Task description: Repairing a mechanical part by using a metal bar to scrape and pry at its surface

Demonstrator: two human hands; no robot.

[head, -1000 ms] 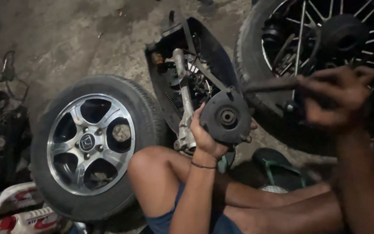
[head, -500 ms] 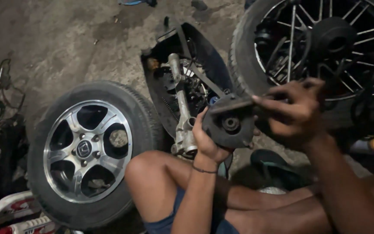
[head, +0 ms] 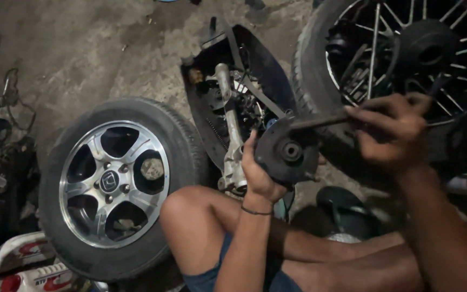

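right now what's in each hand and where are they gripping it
The left hand grips the round dark metal disc part by its lower left rim. The right hand holds a dark bar-shaped tool at its outer end.

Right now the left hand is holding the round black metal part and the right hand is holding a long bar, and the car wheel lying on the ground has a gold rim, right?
Not quite. The head view shows the car wheel has a silver rim, not gold. The rest holds: the left hand grips the round black metal part, and the right hand holds the long bar.

Head camera looks steeply down, close above the workshop floor (head: 82, 48).
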